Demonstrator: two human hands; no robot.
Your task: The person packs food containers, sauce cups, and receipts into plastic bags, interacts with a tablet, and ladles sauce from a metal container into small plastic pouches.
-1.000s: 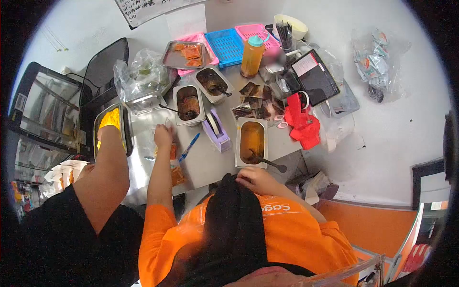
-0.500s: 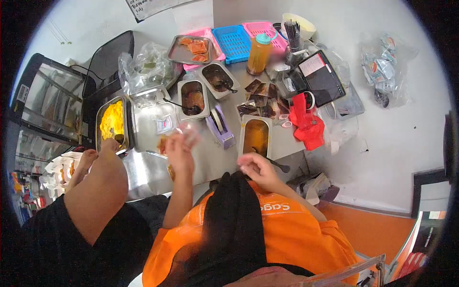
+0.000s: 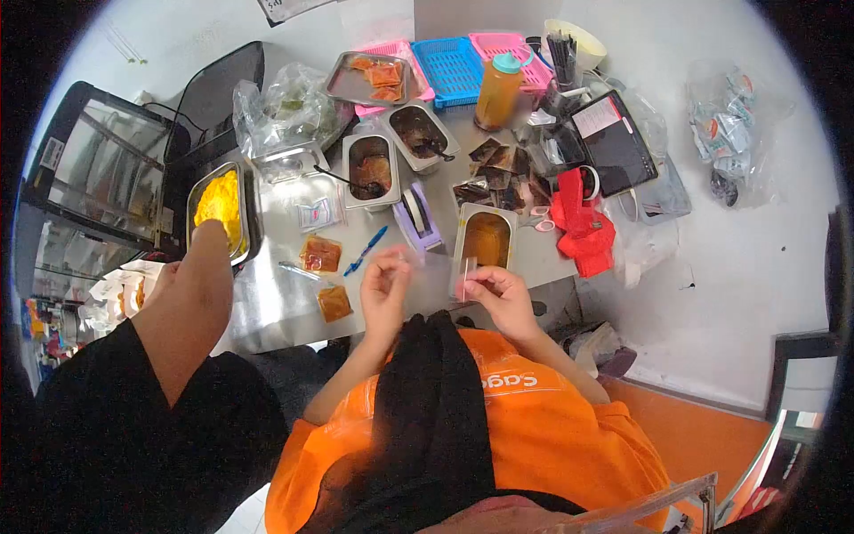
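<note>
A small clear plastic bag (image 3: pixel 431 269) is stretched between my two hands above the table's front edge. My left hand (image 3: pixel 385 285) pinches its left side, and my right hand (image 3: pixel 500 295) grips the right side, fingers curled. Left of my left hand lie two small clear packets of brown-orange sauce, one farther back (image 3: pixel 320 254) and one nearer (image 3: pixel 335 303). A blue pen (image 3: pixel 366 250) rests just beyond that hand. Behind my right hand stands a metal pan of brown sauce (image 3: pixel 487 240), partly covered by the hand and the bag.
At left a co-worker's arm (image 3: pixel 191 294) reaches over a tray of yellow food (image 3: pixel 220 200). A purple tape dispenser (image 3: pixel 416 218), two dark-sauce pans (image 3: pixel 372 169), a squeeze bottle (image 3: pixel 498 93), dark packets (image 3: pixel 494 178), a red cloth (image 3: pixel 583 227) and a tablet (image 3: pixel 614 147) crowd the table.
My left hand has moved right, away from the sauce packets, with the clear bag. My right hand, empty before, now grips the bag's other side. The packets and pen are uncovered.
</note>
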